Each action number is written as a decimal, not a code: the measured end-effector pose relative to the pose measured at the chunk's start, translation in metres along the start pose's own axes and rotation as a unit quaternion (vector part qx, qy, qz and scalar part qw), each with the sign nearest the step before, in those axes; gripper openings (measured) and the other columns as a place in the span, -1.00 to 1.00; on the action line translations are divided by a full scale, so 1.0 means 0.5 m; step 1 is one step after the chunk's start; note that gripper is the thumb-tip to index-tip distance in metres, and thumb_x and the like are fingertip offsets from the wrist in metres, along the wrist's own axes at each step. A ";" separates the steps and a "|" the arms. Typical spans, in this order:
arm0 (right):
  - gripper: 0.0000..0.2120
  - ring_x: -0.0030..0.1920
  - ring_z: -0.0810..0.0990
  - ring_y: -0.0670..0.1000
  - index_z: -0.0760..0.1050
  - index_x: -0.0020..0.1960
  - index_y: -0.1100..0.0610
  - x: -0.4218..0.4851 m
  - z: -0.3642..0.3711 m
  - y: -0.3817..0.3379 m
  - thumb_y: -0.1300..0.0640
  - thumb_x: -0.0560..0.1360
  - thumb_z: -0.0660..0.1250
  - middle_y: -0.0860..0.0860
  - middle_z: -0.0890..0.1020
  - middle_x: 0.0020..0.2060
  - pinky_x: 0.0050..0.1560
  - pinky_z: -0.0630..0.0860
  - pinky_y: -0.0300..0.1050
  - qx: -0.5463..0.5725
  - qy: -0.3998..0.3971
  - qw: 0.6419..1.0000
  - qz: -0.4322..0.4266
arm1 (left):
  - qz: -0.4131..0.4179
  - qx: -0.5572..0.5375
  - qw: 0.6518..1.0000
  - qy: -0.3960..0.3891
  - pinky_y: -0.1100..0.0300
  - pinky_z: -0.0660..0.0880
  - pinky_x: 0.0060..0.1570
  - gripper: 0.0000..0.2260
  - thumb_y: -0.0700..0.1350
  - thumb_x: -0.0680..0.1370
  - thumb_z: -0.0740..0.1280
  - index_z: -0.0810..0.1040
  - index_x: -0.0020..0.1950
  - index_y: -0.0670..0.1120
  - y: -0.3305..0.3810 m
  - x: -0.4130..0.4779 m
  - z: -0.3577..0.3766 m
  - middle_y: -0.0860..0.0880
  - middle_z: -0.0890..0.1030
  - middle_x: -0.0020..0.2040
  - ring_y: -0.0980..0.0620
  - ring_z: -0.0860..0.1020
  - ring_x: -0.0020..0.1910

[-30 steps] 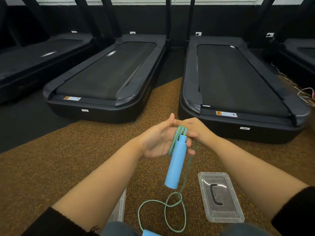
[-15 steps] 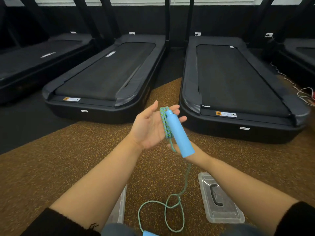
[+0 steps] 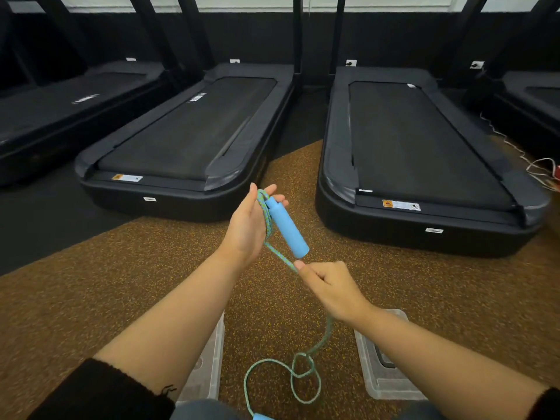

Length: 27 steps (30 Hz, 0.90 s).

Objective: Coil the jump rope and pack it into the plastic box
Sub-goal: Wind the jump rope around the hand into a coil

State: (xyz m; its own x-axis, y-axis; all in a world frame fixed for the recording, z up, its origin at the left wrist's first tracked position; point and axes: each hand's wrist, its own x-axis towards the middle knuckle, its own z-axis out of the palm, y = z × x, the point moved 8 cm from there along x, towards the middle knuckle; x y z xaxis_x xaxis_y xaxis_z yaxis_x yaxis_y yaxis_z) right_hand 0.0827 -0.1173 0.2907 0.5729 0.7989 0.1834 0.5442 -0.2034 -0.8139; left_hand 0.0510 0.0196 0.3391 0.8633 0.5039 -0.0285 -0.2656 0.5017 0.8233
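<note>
A green-and-blue braided jump rope (image 3: 277, 254) with a light blue handle (image 3: 286, 227) is in my hands. My left hand (image 3: 247, 227) is held upright with rope turns looped around its fingers; the handle hangs slanting beside the palm. My right hand (image 3: 328, 289) pinches the rope just below the handle. The rest of the rope falls to the floor in a loose loop (image 3: 298, 375), ending at a second blue handle (image 3: 262, 416) at the bottom edge. A clear plastic box (image 3: 209, 363) lies under my left forearm, mostly hidden.
A clear lid (image 3: 378, 380) with a dark handle lies on the brown speckled floor under my right forearm. Two black treadmills (image 3: 188, 140) (image 3: 418, 165) stand ahead, more at both sides. White cables (image 3: 539, 168) lie at the far right.
My right hand has come down and out from behind the handle and now pinches the rope lower. The handle, hanging straight down a second ago, now slants against my raised left hand.
</note>
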 end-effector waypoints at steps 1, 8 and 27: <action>-0.49 -0.53 0.20 -0.13 0.18 -0.53 0.03 0.003 -0.014 -0.011 -0.07 0.54 0.21 -0.09 0.23 -0.63 -0.45 0.13 -0.19 0.005 0.020 1.000 -0.021 | -0.007 0.027 1.000 -0.006 0.11 0.41 0.12 -0.50 0.11 0.64 -0.06 0.32 0.36 -0.23 -0.007 -0.001 -0.001 -0.08 0.52 -0.10 -0.02 0.50 -0.01; -0.51 -0.55 0.27 -0.12 0.31 -0.52 0.11 0.062 -0.095 -0.049 -0.10 0.50 0.26 -0.09 0.33 -0.63 -0.47 0.25 -0.12 -0.063 0.104 0.991 -0.064 | -0.128 0.262 0.947 -0.134 0.15 0.39 0.21 -0.39 0.16 0.62 -0.25 0.41 0.29 -0.17 -0.087 -0.050 0.039 -0.04 0.56 0.02 0.06 0.53 0.04; -0.43 -0.48 0.25 0.02 0.36 -0.43 0.40 0.162 -0.109 -0.040 -0.07 0.50 0.28 0.06 0.29 -0.58 -0.40 0.25 -0.17 0.058 0.008 0.998 0.030 | -0.205 0.194 0.917 -0.282 0.20 0.51 -0.04 -0.43 0.22 0.57 -0.13 0.51 0.03 -0.15 -0.075 -0.100 0.110 -0.06 0.53 -0.21 -0.04 0.58 -0.10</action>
State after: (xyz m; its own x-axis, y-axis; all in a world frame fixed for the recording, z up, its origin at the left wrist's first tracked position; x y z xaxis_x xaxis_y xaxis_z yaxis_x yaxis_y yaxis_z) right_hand 0.1516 -0.0794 0.3516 0.6120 0.7782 0.1410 0.4351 -0.1824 -0.8817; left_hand 0.0416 -0.0631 0.3408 0.9703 -0.1694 -0.1727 0.2085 0.2238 0.9521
